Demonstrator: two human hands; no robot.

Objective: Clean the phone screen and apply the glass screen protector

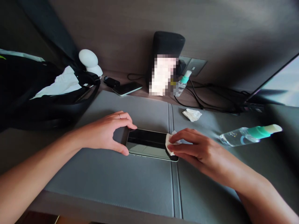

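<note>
A smartphone [147,143] lies face up on the grey desk mat [112,177], its dark screen reflecting light along the near side. My left hand [114,132] grips its left end, with the thumb at the near corner and a finger at the far corner. In my right hand [193,146] is a folded white tissue [169,144], pinched under the fingertips and pressed on the right end of the screen. The tissue partly covers that end of the phone.
A clear spray bottle [235,137] with a green collar lies on its side at right. Beyond the phone are a crumpled tissue [192,114], a second spray bottle [183,84], cables [198,101], another phone [127,88] and a black speaker-like object [168,43]. A black bag [46,102] fills the left.
</note>
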